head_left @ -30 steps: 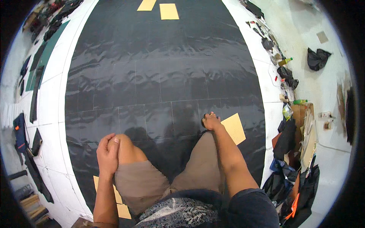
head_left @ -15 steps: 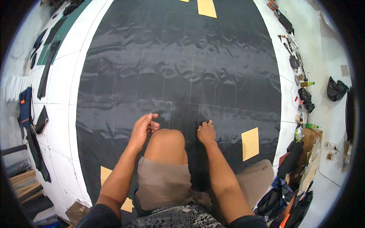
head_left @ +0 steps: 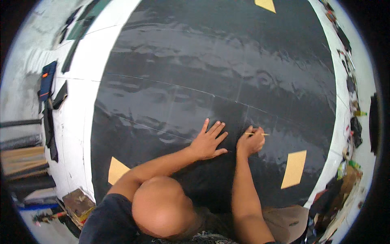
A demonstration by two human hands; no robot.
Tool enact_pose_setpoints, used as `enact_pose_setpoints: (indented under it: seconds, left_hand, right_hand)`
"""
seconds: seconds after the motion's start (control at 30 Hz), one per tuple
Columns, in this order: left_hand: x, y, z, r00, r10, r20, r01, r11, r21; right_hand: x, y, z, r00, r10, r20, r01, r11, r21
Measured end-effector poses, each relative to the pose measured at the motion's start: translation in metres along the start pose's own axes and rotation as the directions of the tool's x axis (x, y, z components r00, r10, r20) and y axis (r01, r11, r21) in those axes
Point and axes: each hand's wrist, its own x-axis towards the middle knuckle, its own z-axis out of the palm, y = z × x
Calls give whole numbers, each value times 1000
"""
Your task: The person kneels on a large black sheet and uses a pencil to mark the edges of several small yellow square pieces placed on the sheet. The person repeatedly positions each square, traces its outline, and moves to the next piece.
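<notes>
A wide black sheet [head_left: 162,101] with a glossy, slightly wavy surface lies spread beneath me, crossed by thin pale lines. My left hand [head_left: 209,142] rests flat on it with the fingers spread, holding nothing. Just to its right, my right hand [head_left: 252,142] is closed around a thin yellowish pencil-like stick [head_left: 265,134]. That hand is low against the sheet; whether the stick's tip touches the surface, I cannot tell. My bent knee [head_left: 162,207] is in front, below the left forearm.
Yellow rectangular cards lie on the sheet: one at right [head_left: 294,168], one at left [head_left: 118,170], one at the far end [head_left: 266,5]. White floor tiles [head_left: 81,101] border it. Stacked boards [head_left: 24,162] and a brown box [head_left: 78,203] stand left; assorted clutter lines the right wall.
My left hand has gone from curled beside the knee to flat on the sheet, farther right. My right hand keeps the stick, now turned more level. The whole view has shifted and tilted.
</notes>
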Motion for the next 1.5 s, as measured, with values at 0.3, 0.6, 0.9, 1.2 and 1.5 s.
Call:
enact_pose_setpoints:
  seconds: [0.3,0.6,0.9,1.2,1.5]
  left_hand:
    - [-54,-63,-21,871,-436,-228,454,890,34]
    - [-82,-119,-34,619,-709,-337,718,685,-124]
    - [-145,-206,-56,412,-776,-478,855,511,-93]
    - [-171,-262,-109,173,-823,-542,961,262,-91]
    - [-282,-337,-102,154,-951,-267,949,217,-230]
  right_hand:
    - [-2,8,2,997,-77,26,75,995,69]
    - [-4,30,2,982,-185,36,178,973,148]
    - [-8,29,3,976,-205,78,189,966,175]
    - [-1,45,0,959,-284,9,277,943,186]
    - [60,-27,-28,939,-219,267,202,975,91]
